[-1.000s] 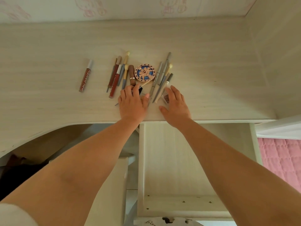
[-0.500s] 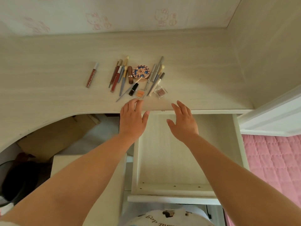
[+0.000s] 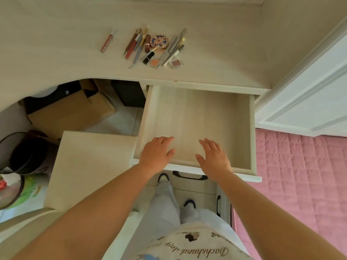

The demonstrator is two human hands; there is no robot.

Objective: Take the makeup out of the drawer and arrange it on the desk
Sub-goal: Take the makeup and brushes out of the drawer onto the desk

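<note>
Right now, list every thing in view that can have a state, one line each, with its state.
drawer: pulled open, nothing visible inside
left hand: open, over the drawer's front, holding nothing
right hand: open, over the drawer's front, holding nothing
makeup: lying grouped on the desk
lip gloss tube: lying apart, left of the group
lower drawer: shut

Pink quilted bed (image 3: 300, 184) right, white door (image 3: 309, 94), cardboard box (image 3: 71, 109) on pale floor
</note>
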